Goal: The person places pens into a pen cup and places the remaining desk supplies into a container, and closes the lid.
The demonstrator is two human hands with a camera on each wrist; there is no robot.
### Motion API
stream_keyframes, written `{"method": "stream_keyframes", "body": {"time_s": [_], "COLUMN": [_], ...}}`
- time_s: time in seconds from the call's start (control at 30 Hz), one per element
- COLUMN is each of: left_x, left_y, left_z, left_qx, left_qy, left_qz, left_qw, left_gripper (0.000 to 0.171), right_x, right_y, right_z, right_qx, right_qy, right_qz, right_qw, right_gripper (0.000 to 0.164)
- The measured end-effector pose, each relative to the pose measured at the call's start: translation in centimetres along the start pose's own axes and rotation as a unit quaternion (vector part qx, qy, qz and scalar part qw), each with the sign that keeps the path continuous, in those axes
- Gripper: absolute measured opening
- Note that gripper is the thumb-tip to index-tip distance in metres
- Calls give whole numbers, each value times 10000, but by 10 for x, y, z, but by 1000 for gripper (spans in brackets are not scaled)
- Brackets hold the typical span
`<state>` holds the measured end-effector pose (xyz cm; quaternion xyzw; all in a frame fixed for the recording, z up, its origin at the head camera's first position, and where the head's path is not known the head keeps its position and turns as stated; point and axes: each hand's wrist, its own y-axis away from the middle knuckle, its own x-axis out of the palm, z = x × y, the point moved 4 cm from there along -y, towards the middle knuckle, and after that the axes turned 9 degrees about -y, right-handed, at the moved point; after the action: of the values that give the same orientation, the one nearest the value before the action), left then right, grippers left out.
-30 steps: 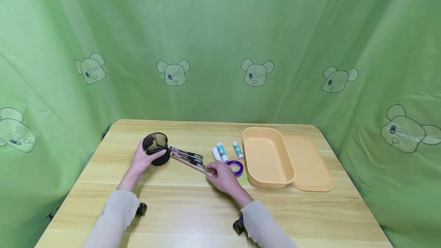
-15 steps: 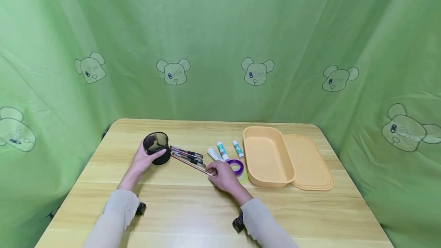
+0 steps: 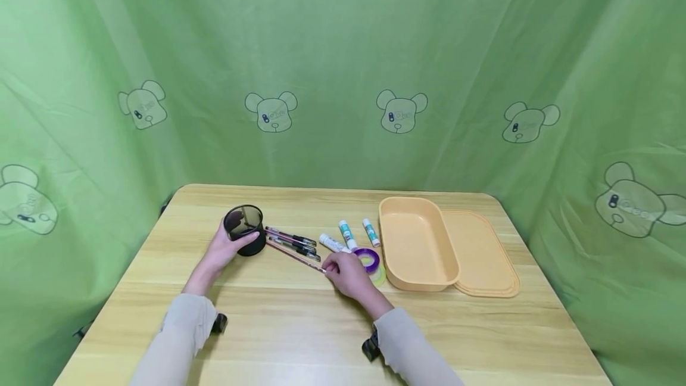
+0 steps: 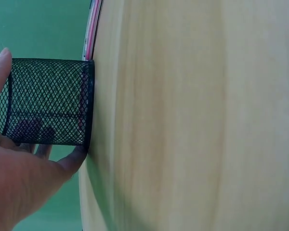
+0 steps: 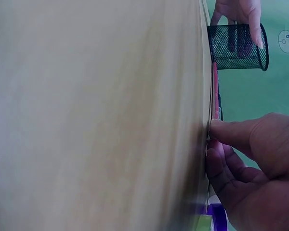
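My left hand (image 3: 221, 249) grips a black mesh pen holder (image 3: 253, 248), which stands upright on the table at the left, its mouth upward. In the left wrist view the thumb and fingers wrap round the mesh wall (image 4: 48, 96). A slim reddish pencil (image 3: 293, 257) lies slanting from the holder's base toward my right hand (image 3: 351, 277). The right thumb and fingertips pinch its near end, low against the tabletop in the right wrist view, where the pencil (image 5: 215, 91) looks pink. Several pens (image 3: 295, 244) with dark caps lie just behind the pencil.
A white glue stick (image 3: 333, 243) lies beyond the right hand, near two teal-labelled glue sticks (image 3: 347, 235). A purple tape roll (image 3: 370, 252) overlaps a yellow-green one (image 3: 379, 277). Right of them stand an orange box (image 3: 415, 246) and its flat lid (image 3: 482, 255).
The white glue stick has swung leftward, away from the teal-labelled one beside it. My right hand has shifted slightly right at the pencil's end. The left hand and pen holder have stayed put.
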<state>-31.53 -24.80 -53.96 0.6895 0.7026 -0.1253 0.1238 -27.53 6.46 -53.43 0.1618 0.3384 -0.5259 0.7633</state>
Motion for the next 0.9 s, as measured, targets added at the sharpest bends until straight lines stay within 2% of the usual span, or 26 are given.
{"method": "stream_keyframes", "body": {"time_s": [0.23,0.53,0.6,0.7,0.9], "left_x": [0,-4,-6,-7,-1], "left_y": [0,-1,-1,-1,-1], "left_z": [1,0,0,0,2], "left_qx": [-66,43,16,-12,-29], "left_qy": [116,-91,-153,-258,-248], "left_qz": [83,83,51,48,126], "left_qw": [9999,9999,9999,9997,9996], "left_gripper": [97,99,100,101,100], "right_x": [-4,-7,-9,-11,-17], "right_y": [2,2,1,1,1], "right_z": [2,2,4,3,-2], "right_qx": [35,149,199,487,1053], "right_qy": [-81,-1060,-1284,-1656,-2392], "right_qz": [-185,-706,-781,-897,-1177], "right_qw": [9998,9917,9884,9809,9580], "right_gripper": [9,12,13,13,11]}}
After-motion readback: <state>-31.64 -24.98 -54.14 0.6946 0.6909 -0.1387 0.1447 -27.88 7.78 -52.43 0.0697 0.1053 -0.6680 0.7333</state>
